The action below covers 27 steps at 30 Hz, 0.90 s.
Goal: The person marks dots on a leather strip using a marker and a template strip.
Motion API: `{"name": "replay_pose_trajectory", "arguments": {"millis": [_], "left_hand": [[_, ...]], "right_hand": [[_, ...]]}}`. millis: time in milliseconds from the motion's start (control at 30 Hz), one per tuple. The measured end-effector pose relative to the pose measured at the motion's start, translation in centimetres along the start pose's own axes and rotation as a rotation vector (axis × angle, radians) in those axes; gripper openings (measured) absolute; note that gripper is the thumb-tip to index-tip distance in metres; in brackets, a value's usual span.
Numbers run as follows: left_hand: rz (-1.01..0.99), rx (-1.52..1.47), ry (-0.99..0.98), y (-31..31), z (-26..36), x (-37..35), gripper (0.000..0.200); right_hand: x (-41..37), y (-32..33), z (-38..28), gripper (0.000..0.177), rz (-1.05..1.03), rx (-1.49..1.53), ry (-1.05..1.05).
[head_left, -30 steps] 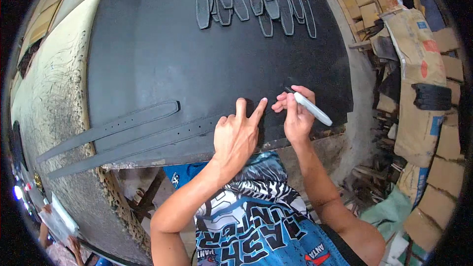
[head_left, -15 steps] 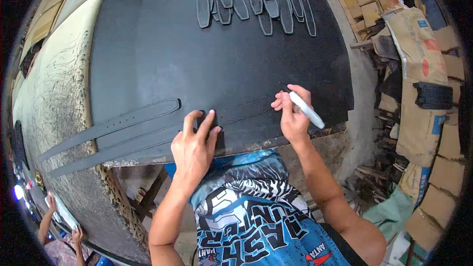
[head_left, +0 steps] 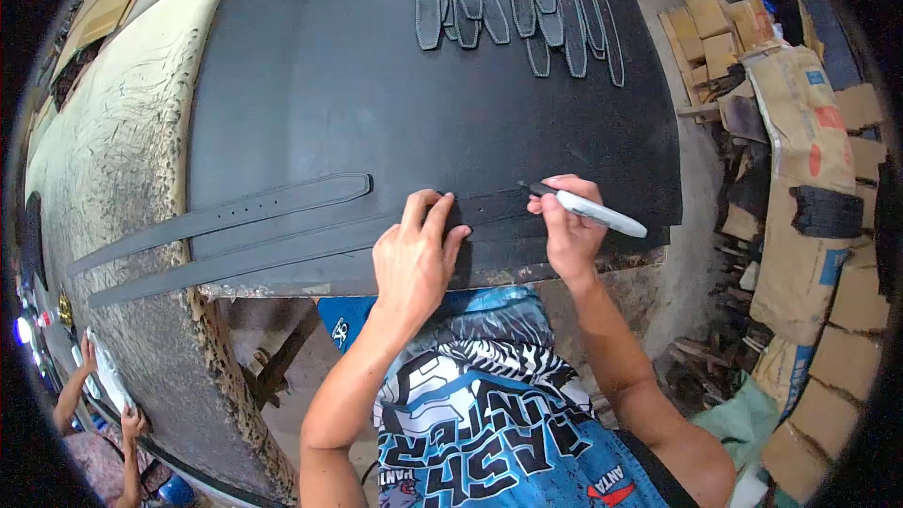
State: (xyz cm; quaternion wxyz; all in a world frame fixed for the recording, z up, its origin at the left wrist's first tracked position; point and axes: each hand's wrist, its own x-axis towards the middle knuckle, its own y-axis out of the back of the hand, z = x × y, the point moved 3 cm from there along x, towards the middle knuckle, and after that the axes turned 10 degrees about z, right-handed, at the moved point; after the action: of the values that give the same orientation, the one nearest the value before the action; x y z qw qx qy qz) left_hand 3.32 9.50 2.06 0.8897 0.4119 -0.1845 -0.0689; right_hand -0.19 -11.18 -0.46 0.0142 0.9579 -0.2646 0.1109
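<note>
A black belt strap lies across the front of the dark tabletop. My left hand presses on it with bent fingertips, thumb apart from the fingers. In my right hand is a marker with a white barrel, held in a pinch, its black tip at the strap's far right part. Another belt strap with a row of holes lies behind the first, its rounded end left of my left hand. Several stitched straps hang together at the back of the tabletop.
On the left is a worn, pale padded surface. At lower left, a co-worker's hands hold a white object. Cardboard boxes and a brown paper sack stand on the right, with a green cloth lower down.
The view has shifted. My left hand has moved right along the strap. The marker tip has come down and left to the strap, and the marker lies flatter in my right hand.
</note>
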Motion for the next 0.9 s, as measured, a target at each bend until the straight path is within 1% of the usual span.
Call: {"name": "replay_pose_trajectory", "arguments": {"millis": [33,133,167,267,300,400,533,633,733,833,900], "left_hand": [[-0.04,-0.002,0.011,-0.1,0.0,0.0,0.043],[-0.064,0.064,0.08,1.2,-0.2,0.1,0.05],[-0.073,0.082,0.092,1.9,-0.8,0.0,0.054],[-0.109,0.071,0.196,3.0,-2.5,-0.5,0.046],[-0.093,0.05,0.184,3.0,-2.5,-0.6,0.044],[-0.058,-0.001,0.167,2.6,-2.5,-0.4,0.04],[-0.076,-0.046,0.182,2.2,-1.1,0.5,0.037],[-0.061,-0.072,0.183,1.7,-1.4,0.6,0.037],[-0.073,-0.089,0.204,1.6,-1.5,0.6,0.037],[-0.087,-0.077,0.211,1.6,-1.5,0.6,0.038],[-0.098,-0.072,0.231,1.7,-1.5,0.7,0.038]], "right_hand": [[0.2,-0.4,0.1,0.018,-0.012,-0.016,0.015],[0.7,-0.2,1.7,0.017,-0.083,-0.159,-0.002],[0.8,0.1,1.8,0.015,-0.097,-0.131,-0.051],[1.3,0.3,1.3,0.015,-0.101,-0.054,-0.103],[1.4,0.2,1.0,0.014,-0.078,-0.058,-0.073],[1.4,0.2,0.4,0.014,-0.056,-0.054,-0.068],[1.1,0.3,0.4,0.013,-0.119,-0.102,-0.052],[1.3,0.4,1.3,0.012,-0.135,-0.143,-0.014],[1.4,0.4,1.6,0.01,-0.137,-0.148,-0.067],[1.6,0.2,1.9,0.01,-0.119,-0.142,0.021],[1.6,0.4,2.4,0.011,-0.127,-0.196,0.103]]}}
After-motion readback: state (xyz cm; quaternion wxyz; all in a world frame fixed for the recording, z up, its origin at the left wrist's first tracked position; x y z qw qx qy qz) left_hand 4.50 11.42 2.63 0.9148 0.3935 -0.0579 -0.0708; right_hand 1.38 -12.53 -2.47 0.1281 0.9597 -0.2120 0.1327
